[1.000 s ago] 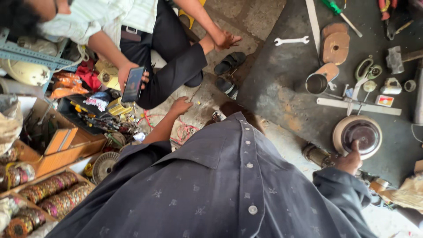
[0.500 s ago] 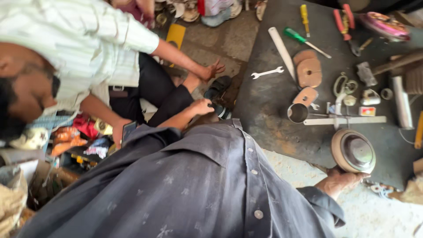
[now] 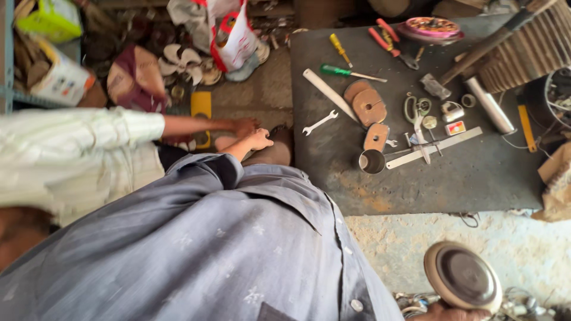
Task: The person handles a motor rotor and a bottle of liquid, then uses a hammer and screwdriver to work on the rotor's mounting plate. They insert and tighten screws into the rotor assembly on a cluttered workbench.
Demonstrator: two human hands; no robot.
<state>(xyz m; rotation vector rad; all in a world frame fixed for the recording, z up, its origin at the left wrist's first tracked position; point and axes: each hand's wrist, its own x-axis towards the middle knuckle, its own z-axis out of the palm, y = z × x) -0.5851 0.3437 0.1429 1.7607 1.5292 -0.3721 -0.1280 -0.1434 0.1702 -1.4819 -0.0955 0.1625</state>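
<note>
A downward view over a blue-grey shirt (image 3: 196, 249) was shown, filling the lower left of the frame. At the bottom right, a round metal disc (image 3: 463, 276) with a dark centre was held up from below by the right hand (image 3: 449, 312), over the pale floor (image 3: 392, 249); only the top of that hand was in frame, so whether its fingers were spread or pressed together could not be told. Near the centre, the left hand (image 3: 257, 139) was stretched forward with fingers curled loosely together, seemingly resting on something dark for support. Just beside it lay another person's hand (image 3: 244, 126), reaching from a pale striped sleeve (image 3: 89, 134) at the left. In the upper right, a dark slab serving as a bench (image 3: 452, 184) carried tools laid flat within reach: a wrench (image 3: 319, 122), a green-handled screwdriver (image 3: 348, 72), scissors (image 3: 414, 113) and a metal cup (image 3: 372, 161).
</note>
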